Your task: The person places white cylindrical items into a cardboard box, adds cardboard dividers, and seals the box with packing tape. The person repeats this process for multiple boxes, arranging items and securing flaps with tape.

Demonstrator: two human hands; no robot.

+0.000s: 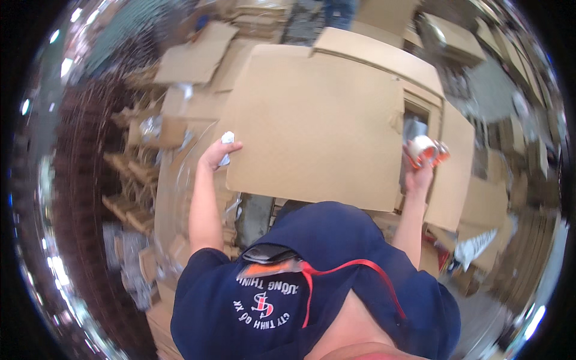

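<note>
At the far left, stacks of flattened cardboard (192,60) and wooden pieces (129,180) are crowding the floor, so little free room is remaining on that side. My left hand (217,153) is gripping the left edge of the big cardboard sheet (318,120), fingers curled around it together with a small white crumpled piece (227,139). The sheet is lying flat in front of my chest, over an open carton (420,102), and its right edge is stopping just beside my right hand (418,174). This hand is clenching an orange tape dispenser (426,150) over the gap at the carton's right wall. More cardboard (480,198) is piling up at the right.
</note>
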